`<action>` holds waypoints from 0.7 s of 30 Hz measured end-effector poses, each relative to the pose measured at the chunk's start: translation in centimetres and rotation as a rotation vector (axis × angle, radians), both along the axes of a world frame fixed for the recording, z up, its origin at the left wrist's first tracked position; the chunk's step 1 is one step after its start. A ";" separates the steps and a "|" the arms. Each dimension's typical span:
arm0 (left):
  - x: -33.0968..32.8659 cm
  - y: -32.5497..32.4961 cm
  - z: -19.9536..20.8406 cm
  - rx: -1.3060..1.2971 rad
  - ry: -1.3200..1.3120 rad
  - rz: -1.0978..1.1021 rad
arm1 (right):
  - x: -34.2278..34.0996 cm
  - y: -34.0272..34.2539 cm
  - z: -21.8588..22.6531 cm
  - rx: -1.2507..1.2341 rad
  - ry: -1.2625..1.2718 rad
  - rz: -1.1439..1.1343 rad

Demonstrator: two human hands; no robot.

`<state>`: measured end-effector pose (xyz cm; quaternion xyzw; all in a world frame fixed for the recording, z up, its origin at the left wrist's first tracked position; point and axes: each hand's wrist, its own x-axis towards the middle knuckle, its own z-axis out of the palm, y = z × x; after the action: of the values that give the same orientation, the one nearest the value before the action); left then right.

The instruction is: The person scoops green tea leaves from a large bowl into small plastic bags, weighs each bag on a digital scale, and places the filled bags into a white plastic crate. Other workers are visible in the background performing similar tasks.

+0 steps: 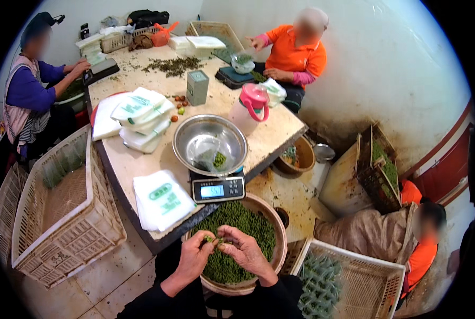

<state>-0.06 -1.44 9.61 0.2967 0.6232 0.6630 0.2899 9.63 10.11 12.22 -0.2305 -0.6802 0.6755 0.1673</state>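
We are pinching a few green bits (pixel 209 239) in our left hand (pixel 194 258), while our right hand (pixel 246 253) is curling its fingers beside them; whether it is gripping any, we cannot tell. We are holding both over the tub (pixel 282 235), likely so stray bits are landing back on the green heap (pixel 242 219). Ahead of our hands, the scale (pixel 218 189) is carrying the metal bowl (pixel 188 139), its readout facing us, probably for easy reading. The table edge (pixel 174 231) is bounding us ahead-left, the crate (pixel 366 284) is standing to the right, leaving open room above the heap.
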 end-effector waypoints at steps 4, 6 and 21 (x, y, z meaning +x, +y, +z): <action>1.5 0.2 -1.3 -0.029 -0.052 -0.091 | 2.6 -0.4 -1.2 0.050 -0.141 0.038; 1.8 0.4 -1.2 -0.082 0.051 -0.078 | 3.2 0.0 -1.0 0.111 -0.207 0.060; 3.1 1.4 -2.3 -0.167 0.322 0.023 | 4.1 -1.2 -4.0 0.389 -0.150 -0.101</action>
<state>3.08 -0.02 7.35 0.3669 0.7176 0.5563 0.2025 13.73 8.86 8.25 -0.2774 -0.7959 0.5030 0.1910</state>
